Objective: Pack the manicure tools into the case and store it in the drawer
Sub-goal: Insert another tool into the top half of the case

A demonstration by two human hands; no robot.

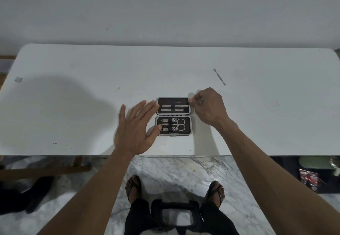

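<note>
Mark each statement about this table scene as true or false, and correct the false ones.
1. The dark rectangular manicure case lies open on the white table. True.
2. One thin metal tool lies loose on the table, beyond the right hand. True.
3. The small silver scissors lie outside the case. False: they sit in the near half of the case.
4. The left hand grips a tool. False: its fingers are spread flat at the left edge of the case.
5. The right hand pinches at the far right corner of the case. True.
</note>
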